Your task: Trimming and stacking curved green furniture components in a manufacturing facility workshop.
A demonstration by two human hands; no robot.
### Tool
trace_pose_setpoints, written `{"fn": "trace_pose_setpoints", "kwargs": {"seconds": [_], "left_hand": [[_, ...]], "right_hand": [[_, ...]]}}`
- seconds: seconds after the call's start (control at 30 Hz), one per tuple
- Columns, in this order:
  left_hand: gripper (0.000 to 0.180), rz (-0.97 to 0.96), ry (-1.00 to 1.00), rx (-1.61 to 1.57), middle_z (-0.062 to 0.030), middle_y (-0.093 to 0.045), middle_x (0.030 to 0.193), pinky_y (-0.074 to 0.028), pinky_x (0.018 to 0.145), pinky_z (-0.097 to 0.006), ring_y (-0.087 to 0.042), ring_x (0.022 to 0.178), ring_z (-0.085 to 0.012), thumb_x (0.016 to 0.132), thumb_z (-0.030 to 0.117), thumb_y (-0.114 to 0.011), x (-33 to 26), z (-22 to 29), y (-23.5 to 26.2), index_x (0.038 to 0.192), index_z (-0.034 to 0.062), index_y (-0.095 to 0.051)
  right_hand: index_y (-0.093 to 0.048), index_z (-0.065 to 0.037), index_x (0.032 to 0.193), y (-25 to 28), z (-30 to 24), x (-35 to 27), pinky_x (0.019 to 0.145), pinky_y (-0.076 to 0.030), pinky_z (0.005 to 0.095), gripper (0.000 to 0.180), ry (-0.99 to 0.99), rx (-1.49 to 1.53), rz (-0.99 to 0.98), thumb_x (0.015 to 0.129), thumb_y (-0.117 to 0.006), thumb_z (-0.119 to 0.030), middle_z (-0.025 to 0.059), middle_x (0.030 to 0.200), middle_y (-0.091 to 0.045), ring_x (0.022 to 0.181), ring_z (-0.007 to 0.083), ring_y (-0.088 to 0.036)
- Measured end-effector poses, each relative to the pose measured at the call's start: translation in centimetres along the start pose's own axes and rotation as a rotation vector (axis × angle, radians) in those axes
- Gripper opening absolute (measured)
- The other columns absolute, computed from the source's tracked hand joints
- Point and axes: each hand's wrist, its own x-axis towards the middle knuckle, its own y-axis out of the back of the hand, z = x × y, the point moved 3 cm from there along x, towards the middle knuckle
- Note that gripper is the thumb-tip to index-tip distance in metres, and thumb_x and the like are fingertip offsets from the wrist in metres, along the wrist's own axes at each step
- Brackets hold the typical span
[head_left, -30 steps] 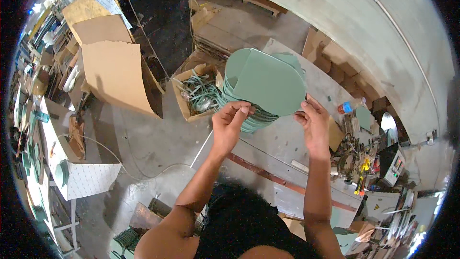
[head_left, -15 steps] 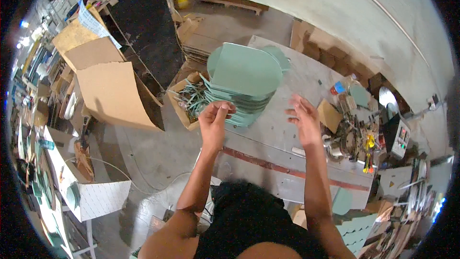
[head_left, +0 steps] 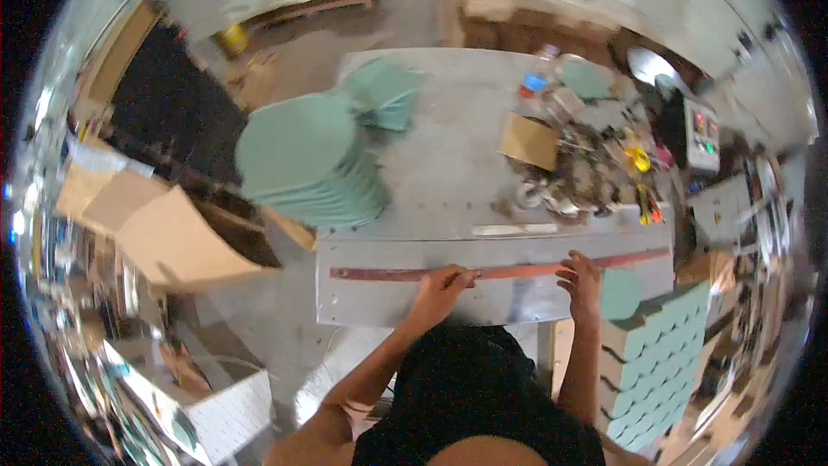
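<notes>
Close to my body, my left hand [head_left: 442,288] is closed in a pinch over the red-brown strip [head_left: 517,272] along the table's near part. Whatever its fingers hold, if anything, is too small to make out. My right hand [head_left: 582,283] hovers by the strip's right part, fingers apart and slightly curled, holding nothing visible. On the table's left lies a tall stack of rounded green sheets [head_left: 297,147]. A smaller fanned pile of green sheets [head_left: 384,91] is behind it. A thin pale bar [head_left: 515,229] rests beyond my hands.
The grey table [head_left: 440,155] carries clustered metal parts [head_left: 586,160], a cardboard piece [head_left: 529,141] and a bottle with a blue label [head_left: 535,79] on its right. A control box [head_left: 702,138] stands past them. Green-faced stacks [head_left: 655,362] sit below right; bent cardboard [head_left: 185,229] is at left.
My view has swung to the right, so the green stack now appears farther left. Both hands have come back toward my body, over the red-brown strip.
</notes>
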Motion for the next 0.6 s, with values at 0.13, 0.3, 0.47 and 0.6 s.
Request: {"fn": "trace_pose_setpoints", "kwargs": {"seconds": [0.13, 0.3, 0.47, 0.6], "left_hand": [[0.022, -0.037, -0.009, -0.039, -0.0061, -0.067, 0.087, -0.046, 0.076, -0.026, -0.059, 0.081, -0.0116, 0.093, 0.015, -0.050, 1.8, 0.7, -3.2, 0.096, -0.0016, -0.065], [0.031, -0.043, 0.002, 0.022, -0.0100, -0.067, 0.096, -0.045, 0.081, -0.029, -0.059, 0.089, -0.0163, 0.096, 0.020, -0.046, 3.5, 2.3, -5.8, 0.102, -0.0033, -0.065], [0.058, 0.020, 0.011, 0.111, -0.0133, -0.066, 0.098, -0.047, 0.083, -0.035, -0.061, 0.088, -0.0204, 0.096, 0.048, -0.040, 5.3, 3.6, -9.2, 0.103, -0.0056, -0.063], [0.066, 0.106, -0.009, 0.224, -0.0152, -0.066, 0.096, -0.047, 0.085, -0.037, -0.062, 0.091, -0.0245, 0.096, 0.051, -0.031, 5.4, 4.0, -10.4, 0.099, -0.0052, -0.065]], "right_hand": [[-0.054, 0.001, 0.117, 5.6, -1.0, 3.9, 0.067, -0.049, 0.0313, 0.041, 0.036, 0.080, 0.032, 0.088, -0.057, -0.028, 0.0112, 0.095, -0.063, 0.078, 0.0199, -0.062], [-0.057, 0.000, 0.114, 12.6, -4.8, 9.7, 0.064, -0.050, 0.0310, 0.038, 0.157, 0.155, 0.125, 0.087, -0.057, -0.026, 0.0107, 0.091, -0.064, 0.073, 0.0190, -0.062], [-0.057, -0.003, 0.116, 20.6, -9.7, 19.2, 0.062, -0.048, 0.0271, 0.039, 0.366, -0.154, 0.340, 0.087, -0.058, -0.029, 0.0058, 0.097, -0.063, 0.070, 0.0143, -0.060], [-0.052, -0.004, 0.126, 22.9, -16.1, 27.5, 0.057, -0.047, 0.0275, 0.050, 0.505, -0.171, 0.365, 0.084, -0.063, -0.027, 0.0060, 0.090, -0.064, 0.068, 0.0129, -0.057]]}}
